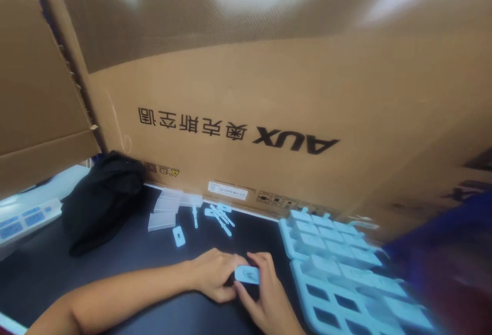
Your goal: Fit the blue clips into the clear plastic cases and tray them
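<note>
Both hands meet low in the middle of the head view, over a dark table [42, 268]. My left hand [213, 275] and my right hand [265, 294] pinch a small light-blue plastic piece [247, 274] between their fingertips. The piece is flat and rounded, with an oval mark on its top. Just right of the hands lies a light-blue plastic tray [303, 281] with rows of rectangular pockets, several of them filled with similar pieces.
A large brown cardboard box [269, 109] printed AUX stands along the back of the table. Loose blue strips [222, 217], a small blue tab [179, 235] and clear plastic pieces [163, 220] lie before it. A black cloth [102, 196] is at the left.
</note>
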Demonstrator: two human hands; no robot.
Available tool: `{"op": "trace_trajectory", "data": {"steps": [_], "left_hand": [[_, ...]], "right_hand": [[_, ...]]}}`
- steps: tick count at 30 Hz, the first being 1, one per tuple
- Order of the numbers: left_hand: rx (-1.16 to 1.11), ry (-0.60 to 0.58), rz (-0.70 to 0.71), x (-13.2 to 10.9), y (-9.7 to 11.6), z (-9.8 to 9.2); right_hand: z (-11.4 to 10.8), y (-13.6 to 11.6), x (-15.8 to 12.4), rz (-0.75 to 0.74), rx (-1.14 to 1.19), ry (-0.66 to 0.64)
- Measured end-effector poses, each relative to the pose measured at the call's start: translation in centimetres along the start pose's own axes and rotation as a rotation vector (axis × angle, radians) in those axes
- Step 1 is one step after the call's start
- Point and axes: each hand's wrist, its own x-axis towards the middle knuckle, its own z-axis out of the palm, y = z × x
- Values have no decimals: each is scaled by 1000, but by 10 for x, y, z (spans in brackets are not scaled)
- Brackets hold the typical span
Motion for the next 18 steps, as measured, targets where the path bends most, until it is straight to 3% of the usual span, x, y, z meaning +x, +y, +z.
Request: {"op": "trace_trajectory", "data": {"steps": [4, 9, 14, 18], "left_hand": [[-58, -44, -21, 3, 4, -5], [-124, 5, -27, 6, 6, -13], [-64, -16, -15, 5, 5, -12], [8, 1, 30, 4, 8, -11]], "right_hand": [[3, 8, -1, 43, -55, 48], [2, 13, 2, 87, -97, 93], [-4, 8, 0, 62, -133, -5], [-5, 2, -4, 128, -132, -77]]}}
